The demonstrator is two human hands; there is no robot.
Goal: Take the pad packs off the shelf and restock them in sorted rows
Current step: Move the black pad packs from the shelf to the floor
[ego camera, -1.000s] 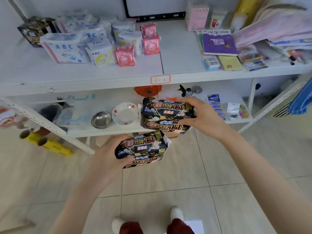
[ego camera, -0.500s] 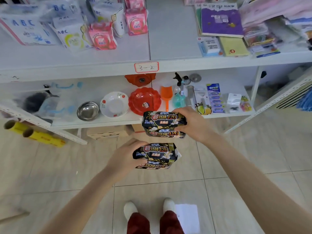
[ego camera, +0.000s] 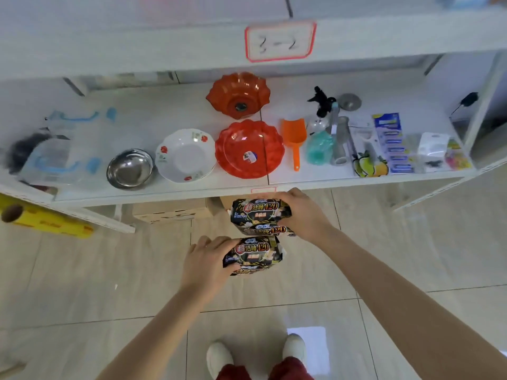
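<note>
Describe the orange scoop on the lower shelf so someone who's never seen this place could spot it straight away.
Find the white shelf just below the handwritten 3-2 label. Right of its centre seam, the orange scoop lies between a red scalloped dish and a teal bottle. Unlike them, it is shovel-shaped, with a thin handle pointing toward the shelf's front edge.
</note>
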